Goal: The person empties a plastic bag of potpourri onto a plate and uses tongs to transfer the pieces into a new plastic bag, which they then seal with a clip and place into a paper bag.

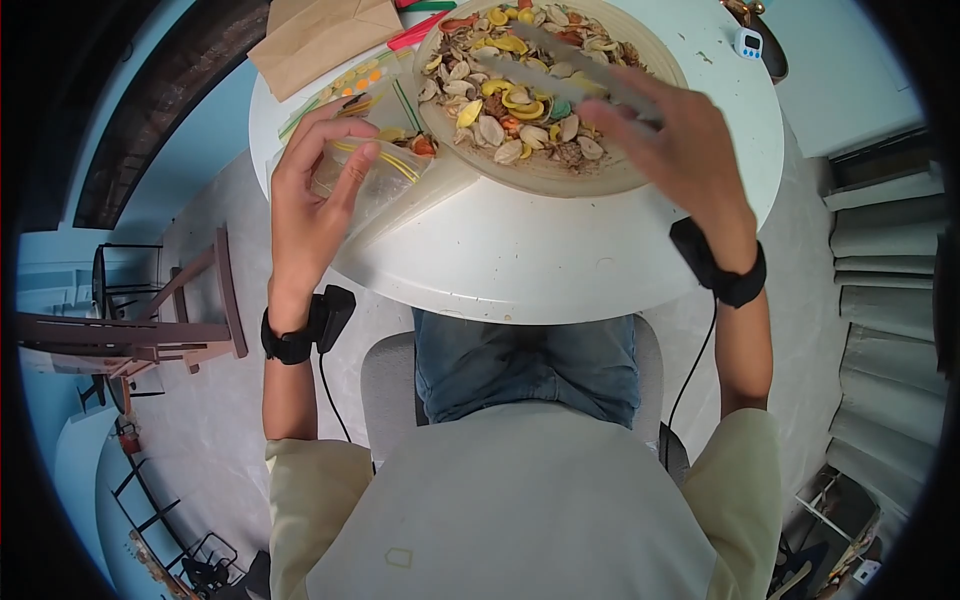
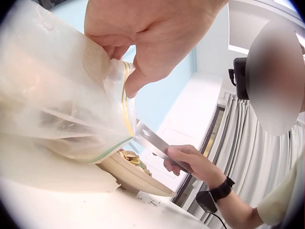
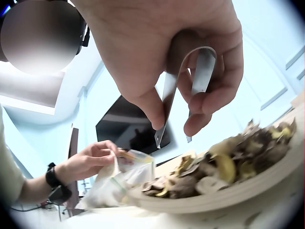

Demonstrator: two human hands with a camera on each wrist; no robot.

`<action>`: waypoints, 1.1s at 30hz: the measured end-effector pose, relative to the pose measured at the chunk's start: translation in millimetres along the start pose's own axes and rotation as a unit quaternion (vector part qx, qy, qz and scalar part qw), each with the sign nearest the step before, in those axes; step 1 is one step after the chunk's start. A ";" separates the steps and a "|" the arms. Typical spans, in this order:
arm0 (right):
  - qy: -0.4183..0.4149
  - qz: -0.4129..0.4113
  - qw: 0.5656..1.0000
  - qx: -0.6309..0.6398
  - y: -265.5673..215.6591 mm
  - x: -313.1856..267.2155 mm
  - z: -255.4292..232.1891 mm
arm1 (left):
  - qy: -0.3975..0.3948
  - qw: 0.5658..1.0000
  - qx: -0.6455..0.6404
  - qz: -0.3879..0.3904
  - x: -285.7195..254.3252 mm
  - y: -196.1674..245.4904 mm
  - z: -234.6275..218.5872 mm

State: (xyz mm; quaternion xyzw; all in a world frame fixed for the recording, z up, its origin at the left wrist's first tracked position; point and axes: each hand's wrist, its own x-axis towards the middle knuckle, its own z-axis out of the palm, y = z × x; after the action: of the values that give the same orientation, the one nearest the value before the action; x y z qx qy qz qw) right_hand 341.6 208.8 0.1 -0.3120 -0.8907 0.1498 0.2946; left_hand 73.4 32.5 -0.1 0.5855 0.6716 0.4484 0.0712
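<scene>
My left hand (image 1: pixel 312 195) pinches the mouth of a clear zip bag (image 2: pixel 52 90) between thumb and fingers, at its yellow-striped seal. Some dried pieces, one of them orange-red, show at the bag's opening in the head view. My right hand (image 1: pixel 692 150) grips bent metal tongs (image 3: pixel 205 71), thumb on one arm and fingers on the other. Over the round plate (image 1: pixel 640 185), the tongs' arms are blurred in the head view. In the right wrist view their tips stand apart. Dried potpourri (image 1: pixel 510 125), with pale pods, yellow peels and brown pieces, is heaped on the plate.
Beyond the left hand lies another zip bag with orange rounds (image 1: pixel 370 75). A brown paper bag (image 1: pixel 325 45) lies at the back left, near red and green strips (image 1: pixel 420 30). A small white timer (image 1: pixel 747 43) sits at the back right edge. Crumbs dot the white table (image 1: pixel 480 260).
</scene>
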 end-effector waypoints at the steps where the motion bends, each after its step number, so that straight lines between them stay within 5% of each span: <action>1: 0.052 -0.010 0.997 -0.049 11.9 1.3 -1.5 | -0.006 1.000 -0.001 0.001 -0.3 0.7 -0.1; 12: -0.005 0.115 0.982 -0.152 34.8 5.4 -15.1 | -0.010 1.000 0.017 0.018 -0.5 -3.0 2.6; 14: 0.039 0.063 0.988 -0.135 41.9 4.5 -11.9 | -0.027 0.998 0.035 0.034 0.4 -3.2 3.6; 18: 0.004 0.089 0.985 -0.145 38.6 6.0 -15.2 | -0.018 1.000 0.006 0.000 0.4 -2.9 5.5; 33: 0.018 -0.026 0.999 -0.006 -2.7 5.3 5.2 | -0.017 1.000 -0.015 -0.006 0.5 -1.2 9.2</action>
State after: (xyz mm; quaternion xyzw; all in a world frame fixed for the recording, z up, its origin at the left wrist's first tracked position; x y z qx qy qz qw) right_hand 333.8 209.7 -0.5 -0.2933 -0.8939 0.1314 0.3123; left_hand 78.1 37.8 -6.2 0.5880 0.6667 0.4482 0.0943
